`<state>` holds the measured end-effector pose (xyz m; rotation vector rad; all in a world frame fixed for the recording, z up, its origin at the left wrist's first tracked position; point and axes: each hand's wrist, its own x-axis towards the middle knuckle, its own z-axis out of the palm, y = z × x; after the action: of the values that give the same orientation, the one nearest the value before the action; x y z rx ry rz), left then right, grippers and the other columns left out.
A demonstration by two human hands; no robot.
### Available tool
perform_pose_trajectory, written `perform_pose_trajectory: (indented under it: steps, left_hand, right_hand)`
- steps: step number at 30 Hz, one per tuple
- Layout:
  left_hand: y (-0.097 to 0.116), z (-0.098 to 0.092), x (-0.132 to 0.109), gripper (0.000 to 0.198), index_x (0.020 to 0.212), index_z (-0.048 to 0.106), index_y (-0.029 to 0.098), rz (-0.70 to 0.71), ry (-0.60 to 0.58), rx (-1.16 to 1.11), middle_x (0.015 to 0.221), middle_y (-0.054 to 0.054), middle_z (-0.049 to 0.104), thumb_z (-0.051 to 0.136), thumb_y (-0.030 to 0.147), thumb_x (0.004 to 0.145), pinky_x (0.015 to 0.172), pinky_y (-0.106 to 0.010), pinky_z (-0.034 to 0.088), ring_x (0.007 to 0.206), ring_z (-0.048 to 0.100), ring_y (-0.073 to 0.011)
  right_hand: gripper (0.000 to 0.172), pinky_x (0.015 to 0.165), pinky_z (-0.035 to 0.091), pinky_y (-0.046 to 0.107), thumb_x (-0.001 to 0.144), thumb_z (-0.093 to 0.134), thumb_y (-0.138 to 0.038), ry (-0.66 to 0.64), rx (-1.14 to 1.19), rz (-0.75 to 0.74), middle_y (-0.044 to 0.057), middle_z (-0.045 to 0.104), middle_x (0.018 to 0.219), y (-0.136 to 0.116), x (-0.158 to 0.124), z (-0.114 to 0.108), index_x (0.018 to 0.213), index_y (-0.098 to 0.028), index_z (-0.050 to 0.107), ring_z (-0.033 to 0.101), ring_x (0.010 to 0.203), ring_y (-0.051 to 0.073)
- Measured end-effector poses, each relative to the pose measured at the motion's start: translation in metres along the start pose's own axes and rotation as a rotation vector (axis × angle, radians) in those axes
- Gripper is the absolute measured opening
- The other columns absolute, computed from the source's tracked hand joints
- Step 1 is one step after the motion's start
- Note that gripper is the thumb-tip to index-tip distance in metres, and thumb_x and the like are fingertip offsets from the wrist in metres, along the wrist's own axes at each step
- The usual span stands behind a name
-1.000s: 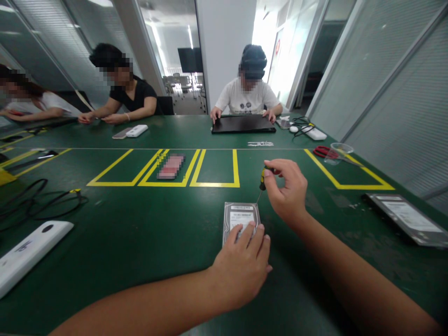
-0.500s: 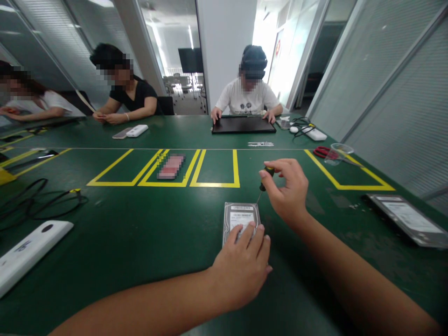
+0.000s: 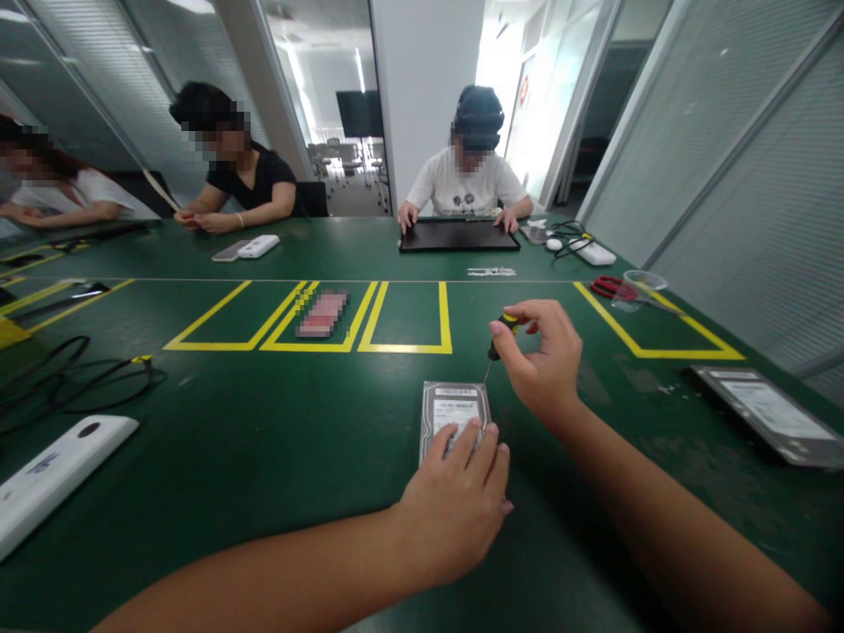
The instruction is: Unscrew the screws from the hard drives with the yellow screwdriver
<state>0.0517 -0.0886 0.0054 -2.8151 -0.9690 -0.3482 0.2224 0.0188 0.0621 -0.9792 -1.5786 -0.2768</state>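
A silver hard drive (image 3: 456,396) with a white label lies flat on the green table. My left hand (image 3: 458,492) covers its near part, fingers laid over the label and gripping the drive against the tabletop. Between the thumb and fingers of my right hand (image 3: 544,352) is a small screwdriver (image 3: 505,332) with a black and yellow handle. It leans slightly, and its thin shaft points down to the drive's far right corner. The tip is too small to make out, so I cannot tell whether it sits in a screw.
A second hard drive (image 3: 768,413) lies at the right. Yellow tape (image 3: 405,349) marks several areas, one with a pink blurred item (image 3: 323,315). Red-handled scissors (image 3: 610,286) and a clear cup (image 3: 638,288) are farther right. A white device (image 3: 62,479) and cables (image 3: 79,378) lie left. Several people sit opposite.
My right hand and the screwdriver handle have shifted very slightly, with the handle turned a little. My left hand and the hard drive have stayed in place.
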Motion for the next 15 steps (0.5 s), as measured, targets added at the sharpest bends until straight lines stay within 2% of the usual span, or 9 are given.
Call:
perform_pose_trajectory:
  steps: [5,10,15]
  left_hand:
    - [0.0001,-0.0009,0.0003,0.055,0.146,0.047,0.010,0.001,-0.002,0.003,0.155,-0.018,0.043,0.043,0.044,0.103,0.110,-0.053,0.035,0.142,0.039,-0.0365]
    - [-0.0002,-0.0009,0.0005,0.055,0.145,0.048,0.010,0.002,0.007,0.002,0.155,-0.019,0.043,0.045,0.044,0.103,0.110,-0.053,0.035,0.142,0.039,-0.0366]
    - [0.0002,0.0003,0.0003,0.055,0.145,0.048,0.010,0.000,0.003,-0.001,0.155,-0.019,0.043,0.045,0.044,0.102,0.110,-0.054,0.035,0.142,0.039,-0.0368]
  right_hand:
    - [0.017,0.071,0.049,0.036,0.090,0.059,-0.022,-0.012,0.027,0.029,0.004,0.068,0.095,-0.0003,-0.0024,0.0013,0.105,-0.020,0.064,0.060,0.081,0.018]
    - [0.014,0.072,0.050,0.035,0.087,0.067,-0.029,0.010,0.007,-0.006,0.004,0.063,0.093,-0.0025,-0.0010,0.0015,0.099,-0.021,0.064,0.059,0.085,0.019]
    - [0.015,0.068,0.049,0.034,0.089,0.061,-0.023,0.017,0.003,0.009,0.004,0.067,0.093,-0.0017,-0.0016,0.0014,0.104,-0.021,0.064,0.061,0.081,0.018]
